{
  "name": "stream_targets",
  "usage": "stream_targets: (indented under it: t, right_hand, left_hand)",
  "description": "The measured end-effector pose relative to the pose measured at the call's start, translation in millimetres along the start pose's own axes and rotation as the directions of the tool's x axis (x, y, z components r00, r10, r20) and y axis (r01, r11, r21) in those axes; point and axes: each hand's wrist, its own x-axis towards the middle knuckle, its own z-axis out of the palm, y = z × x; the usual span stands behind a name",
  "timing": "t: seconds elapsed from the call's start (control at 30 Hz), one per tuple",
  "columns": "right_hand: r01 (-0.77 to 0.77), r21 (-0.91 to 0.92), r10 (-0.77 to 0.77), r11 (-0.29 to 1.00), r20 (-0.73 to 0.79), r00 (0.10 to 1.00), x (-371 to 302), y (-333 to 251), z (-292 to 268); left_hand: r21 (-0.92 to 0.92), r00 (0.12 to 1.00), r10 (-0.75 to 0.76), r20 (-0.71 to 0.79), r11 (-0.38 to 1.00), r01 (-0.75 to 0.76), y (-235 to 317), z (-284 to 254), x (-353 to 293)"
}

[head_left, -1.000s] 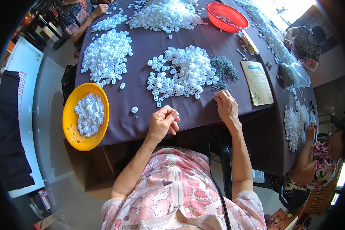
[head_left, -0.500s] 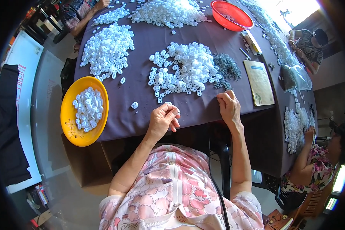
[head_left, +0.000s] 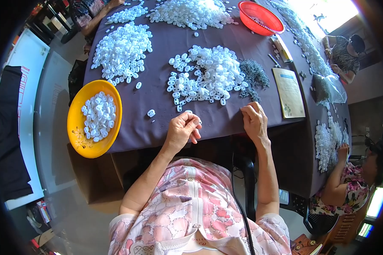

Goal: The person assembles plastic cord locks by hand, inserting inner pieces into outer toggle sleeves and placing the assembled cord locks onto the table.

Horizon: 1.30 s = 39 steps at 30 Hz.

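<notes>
My left hand [head_left: 183,131] is closed in a pinch over the table's near edge, with a small white oval plastic piece partly showing between its fingers. My right hand [head_left: 255,121] rests at the near edge, its thumb and fingers pressed together; what they hold, if anything, is too small to see. Just beyond my hands lies a heap of white oval plastic pieces with holes [head_left: 219,70]. A pile of tiny grey parts [head_left: 254,73] touches its right side. One loose white piece [head_left: 151,113] lies left of my left hand.
A yellow bowl [head_left: 74,138] of white pieces overhangs the left corner of the dark tablecloth [head_left: 157,91]. Farther back are more white heaps [head_left: 122,53] and a red basket [head_left: 259,26]. A booklet [head_left: 288,93] lies at right. Other people [head_left: 347,53] sit around the table.
The view has shifted slightly, so the table things sit a little differently in it. Both my hands keep nearly the same pose and place. At far right, another person's hands have moved apart.
</notes>
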Motion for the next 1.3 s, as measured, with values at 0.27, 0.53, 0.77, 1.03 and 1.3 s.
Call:
stream_targets:
  t: [0.27, 0.53, 0.77, 1.03, 1.3]
  right_hand:
    - [-0.115, 0.032, 0.114, 0.993, 0.031, 0.993, 8.5, 1.3, 4.2]
    - [-0.011, -0.115, 0.017, 0.993, 0.048, 0.999, 1.6, -4.9, 13.3]
    - [-0.244, 0.570, 0.172, 0.784, 0.178, 0.969, 1.3, -68.1, 30.1]
    - [-0.087, 0.723, 0.005, 0.685, 0.115, 0.993, 8.4, -114.6, 53.5]
    - [-0.150, 0.746, 0.046, 0.648, 0.158, 0.986, 5.9, -122.4, 57.1]
  left_hand:
    - [0.013, 1.000, 0.008, -0.002, 1.000, -0.008, -1.5, -0.7, 0.6]
    - [-0.091, 1.000, -0.030, -0.002, 0.995, 0.030, -0.6, -5.2, 1.2]
    - [-0.320, 0.991, -0.113, 0.065, 0.939, 0.128, 2.4, -13.0, 5.1]
    - [-0.365, 0.986, -0.132, 0.097, 0.917, 0.159, 4.3, -18.9, 5.4]
    - [-0.428, 0.999, -0.043, -0.022, 0.903, 0.030, -5.2, -16.3, 1.9]
